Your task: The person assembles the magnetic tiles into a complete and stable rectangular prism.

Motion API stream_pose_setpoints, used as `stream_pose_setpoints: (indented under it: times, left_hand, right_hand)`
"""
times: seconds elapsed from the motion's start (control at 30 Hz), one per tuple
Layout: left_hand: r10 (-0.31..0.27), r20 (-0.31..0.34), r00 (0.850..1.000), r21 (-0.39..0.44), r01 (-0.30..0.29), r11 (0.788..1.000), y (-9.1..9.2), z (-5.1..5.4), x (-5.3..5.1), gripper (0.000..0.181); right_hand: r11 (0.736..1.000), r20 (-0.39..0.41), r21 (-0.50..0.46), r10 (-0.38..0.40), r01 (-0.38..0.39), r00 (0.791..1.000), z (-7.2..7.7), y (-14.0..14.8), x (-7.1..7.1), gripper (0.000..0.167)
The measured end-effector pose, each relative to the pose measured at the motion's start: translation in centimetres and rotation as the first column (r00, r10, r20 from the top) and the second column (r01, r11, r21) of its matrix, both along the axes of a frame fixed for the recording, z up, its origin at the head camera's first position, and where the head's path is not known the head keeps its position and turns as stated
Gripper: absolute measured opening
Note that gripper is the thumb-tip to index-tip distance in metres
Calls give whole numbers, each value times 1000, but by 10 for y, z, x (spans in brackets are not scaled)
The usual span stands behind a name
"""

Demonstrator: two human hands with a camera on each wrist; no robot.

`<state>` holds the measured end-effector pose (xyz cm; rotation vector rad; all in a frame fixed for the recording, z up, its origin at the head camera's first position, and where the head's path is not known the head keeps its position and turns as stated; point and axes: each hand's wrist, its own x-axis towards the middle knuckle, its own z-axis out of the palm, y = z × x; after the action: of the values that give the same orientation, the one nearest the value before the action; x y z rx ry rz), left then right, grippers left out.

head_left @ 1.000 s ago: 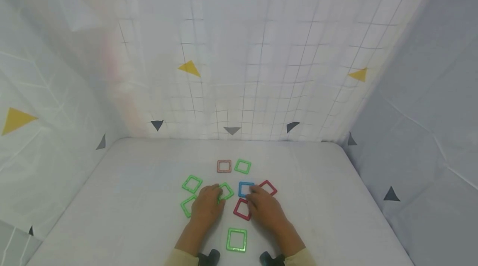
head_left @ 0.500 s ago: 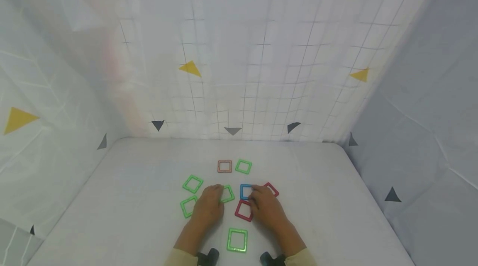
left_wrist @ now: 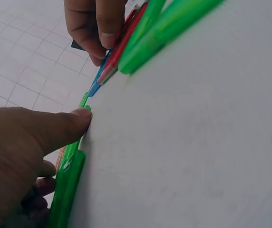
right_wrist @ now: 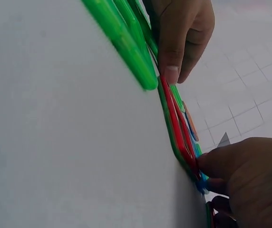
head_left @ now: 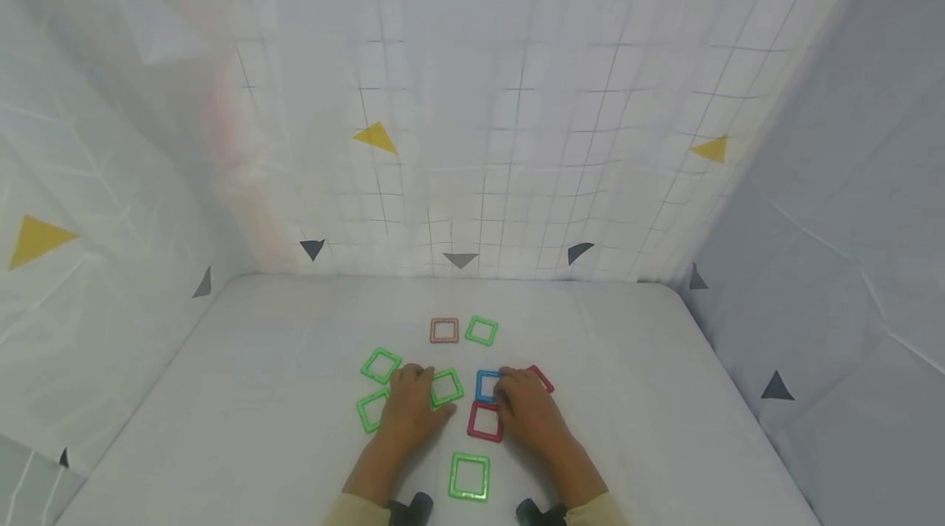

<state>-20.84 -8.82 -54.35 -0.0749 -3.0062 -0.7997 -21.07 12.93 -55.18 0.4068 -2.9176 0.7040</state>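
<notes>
In the head view, the left hand [head_left: 410, 407] has its thumb and fingers round a green square frame [head_left: 446, 387]; in the left wrist view, the thumb [left_wrist: 79, 124] rests at that frame's edge. The right hand [head_left: 530, 411] holds a blue square frame [head_left: 487, 386] by its right side. Right below the blue one lies a red square frame [head_left: 484, 421], its upper edge against the blue frame. In the right wrist view, the right thumb [right_wrist: 217, 161] touches the corner of the red frame [right_wrist: 176, 124]. The right hand partly covers another red frame [head_left: 542, 379].
An orange frame [head_left: 444, 330] and a green frame [head_left: 481, 331] lie farther back on the white table [head_left: 635, 395]. Two more green frames [head_left: 381, 365] [head_left: 372, 410] are left of the left hand. Another green frame [head_left: 468, 477] lies nearer, between the forearms.
The blue frame has slid slightly nearer, and the red frame below it has turned and shifted nearer and right. The middle green frame has turned. The left thumb has spread away from the fingers.
</notes>
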Motion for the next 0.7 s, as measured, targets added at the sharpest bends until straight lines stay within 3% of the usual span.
stream_pose_setpoints:
  times: [0.17, 0.23, 0.47, 0.7]
  left_hand:
    - [9, -20, 1000, 5, -9, 1000, -1, -3, -1, 75]
    - [7, -29, 1000, 9, -7, 1000, -1, -3, -1, 74]
    - [9, -16, 1000, 19, -9, 1000, -1, -3, -1, 67]
    - [11, 2, 1000, 10, -11, 1000, -2, -1, -1, 62]
  right_hand:
    - [999, 96, -9, -40, 41, 995, -3, 4, -1, 58]
    - [999, 118, -5, -42, 42, 992, -4, 5, -2, 64]
    - [998, 131, -21, -51, 54, 990, -3, 6, -4, 63]
    - [999, 91, -25, -26, 28, 996, 1, 8, -5, 55]
